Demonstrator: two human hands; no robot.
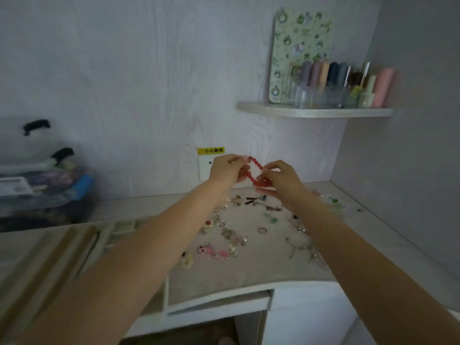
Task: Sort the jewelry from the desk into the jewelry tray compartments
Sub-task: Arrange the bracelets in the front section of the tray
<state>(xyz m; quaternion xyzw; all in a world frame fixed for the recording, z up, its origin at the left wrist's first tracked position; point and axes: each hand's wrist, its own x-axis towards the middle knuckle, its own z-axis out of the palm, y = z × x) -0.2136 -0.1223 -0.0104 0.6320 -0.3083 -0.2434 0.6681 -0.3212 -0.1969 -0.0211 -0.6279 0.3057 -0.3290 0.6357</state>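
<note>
Up above the desk (249, 270), both arms reach forward, nearly straight, and meet in front of the wall. The left hand (227, 169) has its fingers curled, thumb and fingertips pinching the upper end of a red bead bracelet (254, 170). The right hand (278, 179), a little lower and just beside it, pinches the lower end in the same way, knuckles turned up toward the camera. Between the two hands the bracelet hangs stretched as a slanting loop, held clear of the desk and in front of a wall socket with a yellow warning label (214, 150). Below the hands, loose jewelry (234, 237) lies scattered over the desk: rings, earrings, and a pink piece (214, 253) near the front. The jewelry tray (74, 245) sits at the left, partly hidden by the left forearm, its compartments blurred. A corner shelf (315, 112) at upper right carries coloured tubes and a patterned board.
</note>
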